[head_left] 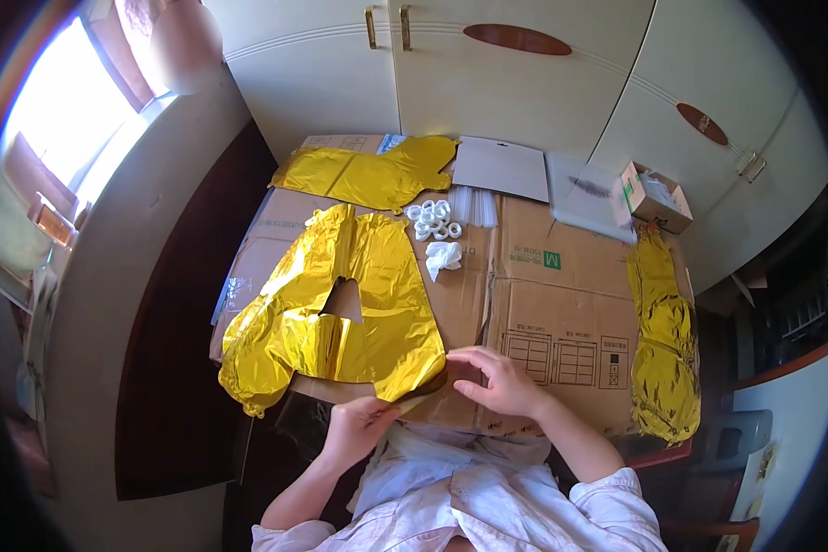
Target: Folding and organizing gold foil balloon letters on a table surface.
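Note:
A flat gold foil balloon, shaped like the letter A with a hole in its middle, lies spread over the cardboard in front of me. My left hand is closed in a pinch on its lower right corner, near the front edge of the cardboard. My right hand is beside that same corner, palm down, with thumb and fingers apart. Its forefinger tip reaches the balloon's right edge. Whether it presses on the foil is hard to see.
Flattened cardboard covers the table. Another gold foil balloon lies at the back, and a crumpled one at the right. White tape rolls, clear straws, a crumpled tissue, a white board and a small box stand around.

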{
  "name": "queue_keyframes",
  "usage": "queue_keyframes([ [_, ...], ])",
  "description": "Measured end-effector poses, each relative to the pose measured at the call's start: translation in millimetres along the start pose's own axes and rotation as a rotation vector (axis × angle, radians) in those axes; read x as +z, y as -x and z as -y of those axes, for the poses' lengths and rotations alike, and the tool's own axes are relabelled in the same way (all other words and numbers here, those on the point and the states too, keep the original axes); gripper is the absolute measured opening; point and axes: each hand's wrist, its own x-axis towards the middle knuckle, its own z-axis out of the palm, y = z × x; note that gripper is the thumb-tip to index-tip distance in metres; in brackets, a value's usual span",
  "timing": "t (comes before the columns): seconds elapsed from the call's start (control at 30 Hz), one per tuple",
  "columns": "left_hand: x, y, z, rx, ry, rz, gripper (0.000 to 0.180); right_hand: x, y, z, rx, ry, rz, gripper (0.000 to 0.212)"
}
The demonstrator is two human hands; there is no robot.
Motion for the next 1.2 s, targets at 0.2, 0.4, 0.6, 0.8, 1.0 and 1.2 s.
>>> queue_keyframes([
  [0.2,3.4,-5.0,23.4,-0.024,0.170,-0.112,0.036,39.4,-6.2,1.2,0.194,-0.561,-0.067,0.037],
  [0.4,3.6,-8.1,23.7,-0.017,0.207,-0.141,0.030,41.9,-19.0,-7.6,0.276,-0.491,-0.015,0.023],
  [0.6,-16.2,-10.6,24.7,-0.245,0.707,-0.229,0.012,42.2,-14.8,-6.6,0.160,-0.031,-0.155,0.031],
  [0.8,-72.0,-19.0,39.8,-0.008,0.645,-0.509,0.006,40.9,-14.8,1.1,0.078,0.165,-0.121,0.023],
  [1.0,-116.7,-35.4,56.8,-0.019,0.774,-0.704,0.009,41.5,-12.6,-2.6,0.062,0.187,-0.121,0.021],
  [1.2,-107.0,-27.5,73.6,-0.101,0.921,-0.608,0.007,48.8,-15.3,0.4,0.203,-0.153,-0.283,0.036],
])
